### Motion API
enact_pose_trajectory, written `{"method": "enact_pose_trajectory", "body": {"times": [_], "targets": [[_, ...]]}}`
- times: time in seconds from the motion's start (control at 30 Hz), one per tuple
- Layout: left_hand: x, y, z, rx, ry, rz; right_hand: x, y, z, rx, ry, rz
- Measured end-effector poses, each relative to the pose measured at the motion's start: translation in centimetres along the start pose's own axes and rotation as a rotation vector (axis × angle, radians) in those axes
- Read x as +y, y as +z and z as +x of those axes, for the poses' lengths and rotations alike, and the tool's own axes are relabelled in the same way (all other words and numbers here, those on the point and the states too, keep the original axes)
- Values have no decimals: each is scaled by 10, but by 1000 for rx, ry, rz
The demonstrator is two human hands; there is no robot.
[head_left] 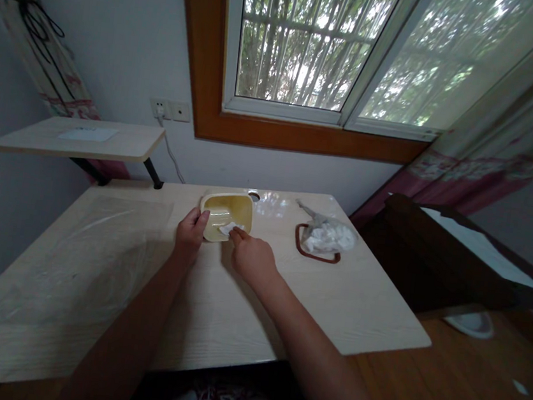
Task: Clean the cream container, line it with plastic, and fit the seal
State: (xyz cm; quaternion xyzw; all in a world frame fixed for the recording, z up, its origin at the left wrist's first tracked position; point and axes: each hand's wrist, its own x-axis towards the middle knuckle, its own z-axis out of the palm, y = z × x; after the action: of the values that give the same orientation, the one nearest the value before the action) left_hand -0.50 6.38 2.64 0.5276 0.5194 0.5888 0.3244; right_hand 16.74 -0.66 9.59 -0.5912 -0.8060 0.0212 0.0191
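Observation:
A cream-yellow plastic tub [230,206] stands near the back of the pale wooden desk [95,270], its inside facing up and towards me. My left hand [191,235] grips the tub's left side. My right hand [253,256] reaches to the tub's near edge, its fingertips on a small white paper piece [229,228] at the rim. To the right, a clear plastic bag of white material [328,236] lies on a brown loop-shaped cord [303,246]. Neither hand touches the bag.
A round cable hole [254,196] sits in the desk behind the tub. A pale shelf [76,138] with a white sheet projects at left, below a wall socket with a plug [161,108]. Dark furniture [428,257] stands right, beyond the desk's edge, above a wooden floor [448,381].

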Motion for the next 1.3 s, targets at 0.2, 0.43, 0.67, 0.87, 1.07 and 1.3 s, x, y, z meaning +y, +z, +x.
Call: {"method": "enact_pose_trajectory", "body": {"times": [0.2,0.43,0.67,0.87,1.07,1.3], "targets": [[-5,-1,3,-8,26,10,-23,6,1,11,-76,175],[-6,-4,4,-4,14,26,-19,7,3,-5,-56,154],[-1,-8,5,-1,53,83,-13,8,4,-23,80,7],[-8,-8,5,-52,40,31,-29,17,8,15,-20,165],[-13,-8,8,-35,9,5,-37,19,8,16,-127,284],[-8,-9,6,-32,-4,-15,-17,6,7,-42,65,45]]}}
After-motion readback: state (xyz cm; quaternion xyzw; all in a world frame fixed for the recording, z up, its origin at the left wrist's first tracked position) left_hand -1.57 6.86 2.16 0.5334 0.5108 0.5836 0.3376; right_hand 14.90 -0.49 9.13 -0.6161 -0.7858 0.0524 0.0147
